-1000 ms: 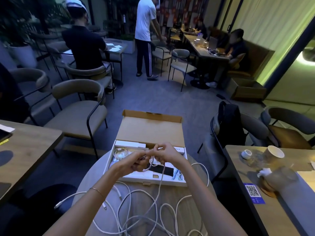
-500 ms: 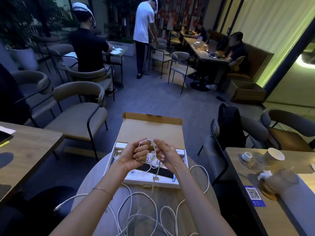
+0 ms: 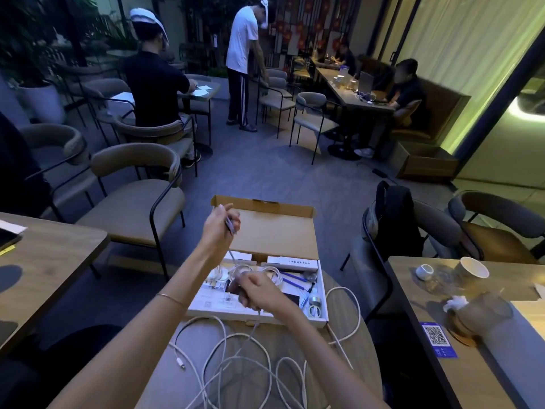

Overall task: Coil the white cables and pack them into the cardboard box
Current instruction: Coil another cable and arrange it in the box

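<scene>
Head view, left hand: the left hand (image 3: 219, 230) is raised over the open lid of the cardboard box (image 3: 274, 231), its grip clamped on a strand of white cable (image 3: 233, 255) that runs taut down toward the right hand.
Head view, right hand: the right hand (image 3: 256, 292) sits low over the box tray, fingers curled round the same cable, which leaves the fist and drops onto the desk (image 3: 165, 388).
Materials and shapes: the box is flat brown corrugated card with a white tray; inside lie small white coils (image 3: 265, 271), white oblong cartons, blue pens (image 3: 295, 280) and rolls of tape (image 3: 314, 309). The loose cables (image 3: 244, 364) are thin, smooth and white, lying in overlapping loops; one plug end (image 3: 180, 363) rests near the left forearm. A thin bracelet (image 3: 171, 299) circles the left wrist.
Change from earlier frame: half a second ago both hands met together over the tray; now the left hand has lifted well apart from the right, drawing the strand straight.
Surface: round, pale, matt desk, the box at its far edge.
Room: dim café with padded metal-framed chairs (image 3: 132, 202), wooden tables, a black backpack (image 3: 395, 214) on a chair, a paper cup (image 3: 473, 268) on the table at right, and other people seated and standing beyond.
</scene>
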Demonstrator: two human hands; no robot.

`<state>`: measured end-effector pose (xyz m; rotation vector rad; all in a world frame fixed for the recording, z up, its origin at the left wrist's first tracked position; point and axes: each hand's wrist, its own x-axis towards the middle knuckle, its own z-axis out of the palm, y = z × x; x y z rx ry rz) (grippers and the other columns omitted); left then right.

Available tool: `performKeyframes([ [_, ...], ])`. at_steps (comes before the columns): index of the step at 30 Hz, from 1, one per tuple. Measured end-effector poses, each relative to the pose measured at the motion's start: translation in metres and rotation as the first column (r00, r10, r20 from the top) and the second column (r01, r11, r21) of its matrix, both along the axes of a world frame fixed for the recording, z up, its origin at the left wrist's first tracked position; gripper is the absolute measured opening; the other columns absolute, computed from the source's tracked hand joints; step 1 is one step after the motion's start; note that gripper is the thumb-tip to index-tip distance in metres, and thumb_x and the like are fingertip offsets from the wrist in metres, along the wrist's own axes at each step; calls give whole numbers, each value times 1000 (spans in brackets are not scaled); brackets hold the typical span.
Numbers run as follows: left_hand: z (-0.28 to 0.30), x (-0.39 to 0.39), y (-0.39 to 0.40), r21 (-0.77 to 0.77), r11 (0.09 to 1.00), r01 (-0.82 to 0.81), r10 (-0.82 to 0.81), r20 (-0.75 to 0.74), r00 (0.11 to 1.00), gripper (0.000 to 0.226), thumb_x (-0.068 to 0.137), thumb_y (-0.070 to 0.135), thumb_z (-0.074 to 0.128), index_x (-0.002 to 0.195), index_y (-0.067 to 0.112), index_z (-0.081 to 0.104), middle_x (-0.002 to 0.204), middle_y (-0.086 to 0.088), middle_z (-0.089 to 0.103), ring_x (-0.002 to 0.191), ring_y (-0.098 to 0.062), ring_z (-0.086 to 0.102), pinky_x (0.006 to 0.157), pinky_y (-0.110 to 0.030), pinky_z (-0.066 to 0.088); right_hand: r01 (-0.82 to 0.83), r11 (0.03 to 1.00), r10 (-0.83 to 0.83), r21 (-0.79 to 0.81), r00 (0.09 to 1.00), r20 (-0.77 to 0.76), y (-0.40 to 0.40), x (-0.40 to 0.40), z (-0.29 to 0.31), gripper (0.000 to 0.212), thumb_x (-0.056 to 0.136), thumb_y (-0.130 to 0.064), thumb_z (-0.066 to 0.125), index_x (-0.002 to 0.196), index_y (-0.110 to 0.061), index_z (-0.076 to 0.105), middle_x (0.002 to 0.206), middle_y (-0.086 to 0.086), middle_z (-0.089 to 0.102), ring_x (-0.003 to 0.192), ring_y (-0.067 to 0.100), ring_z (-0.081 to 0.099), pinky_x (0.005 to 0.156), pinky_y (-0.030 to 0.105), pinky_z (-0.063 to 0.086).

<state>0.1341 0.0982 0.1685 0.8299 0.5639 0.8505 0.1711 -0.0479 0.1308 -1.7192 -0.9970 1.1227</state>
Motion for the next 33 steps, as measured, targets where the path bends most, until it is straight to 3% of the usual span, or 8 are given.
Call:
performKeyframes([
  [3, -28, -8, -14, 477, 858, 192, 45, -441, 897, 17, 102, 16, 25, 98, 9, 40, 64, -3, 52, 53, -11, 44, 50, -16, 40, -78, 997, 79, -11, 987, 141, 6, 3, 19, 32, 99, -18, 38, 77, -17, 61, 52, 3, 52, 38, 2, 42, 41, 15, 34],
  [6, -43, -18, -23, 678, 623, 389, 131, -581, 804, 21, 99, 9, 33, 81, 17, 40, 74, -8, 50, 57, -9, 46, 54, -26, 41, -83, 996, 87, -25, 948, 305, 7, 20, 25, 24, 91, -15, 47, 81, -8, 68, 52, -1, 56, 44, 4, 48, 49, 20, 41],
  [11, -38, -29, -33, 415, 512, 752, -63, -855, 514, 28, 95, 13, 39, 71, 12, 52, 64, -4, 53, 55, -14, 46, 49, -23, 35, -81, 994, 101, -77, 945, 311, 4, 40, 33, 16, 78, -12, 66, 62, -14, 63, 47, -2, 56, 34, 8, 42, 40, 20, 35],
  [17, -23, -33, -40, 90, 504, 859, -456, -817, 353, 36, 99, 23, 30, 76, 11, 55, 50, 4, 42, 41, -9, 22, 40, -19, 15, -74, 993, 98, -89, 946, 308, 3, 47, 36, 29, 72, -19, 77, 69, -15, 49, 54, 3, 57, 35, 0, 44, 37, 14, 32],
  [20, -19, -37, -35, -7, 402, 916, -641, -716, 276, 37, 95, 18, 28, 62, 16, 46, 44, 8, 26, 41, -8, 14, 41, -20, 12, -78, 993, 96, -91, 974, 206, 1, 49, 36, 42, 69, -32, 82, 62, -16, 44, 52, 3, 48, 37, 6, 35, 37, 18, 27],
  [26, -23, -41, -29, -168, 449, 878, -859, -352, 371, 45, 95, 21, 30, 52, 21, 43, 36, 12, 29, 31, -1, 21, 34, -14, 17, -11, 1000, 14, 14, 966, -260, -3, 56, 33, 33, 83, -25, 71, 62, -16, 47, 48, -3, 46, 34, 6, 28, 33, 16, 18],
  [31, -32, -41, -29, -197, 412, 890, -896, 87, 435, 33, 88, 27, 54, 58, 17, 49, 37, 8, 26, 33, -6, 18, 32, -15, 19, 30, 997, 10, 74, 871, -491, -8, 55, 34, 24, 79, -31, 66, 82, -8, 62, 51, -3, 48, 27, 2, 27, 29, 12, 18],
  [33, -34, -40, -22, -112, 342, 933, -845, 398, 358, 35, 98, 26, 41, 69, 10, 56, 41, 5, 25, 37, -9, 24, 37, -18, 16, 53, 996, -8, 68, 845, -534, -10, 56, 33, 18, 84, -27, 63, 79, -10, 63, 48, -4, 46, 26, 2, 26, 28, 12, 17],
])
